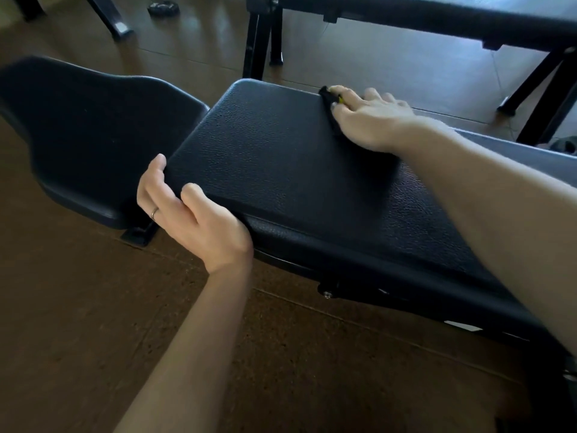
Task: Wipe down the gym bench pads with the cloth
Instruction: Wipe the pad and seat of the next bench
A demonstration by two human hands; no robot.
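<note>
A long black textured bench pad (281, 157) runs from the middle to the lower right. A second, curved black pad (93, 126) sits to its left, across a narrow gap. My right hand (368, 120) lies flat near the long pad's far edge, pressing a dark cloth (327, 100) with a bit of yellow showing; most of the cloth is hidden under the palm. My left hand (187, 214) grips the long pad's near left corner, thumb on top and fingers curled around the edge. A ring is on one finger.
The bench's black metal frame (327, 292) shows below the pad. Another black bench (406, 17) with metal legs stands behind, across the top. Brown cork-like floor (78, 307) surrounds everything. A small dark object (162, 8) lies on the floor at the top.
</note>
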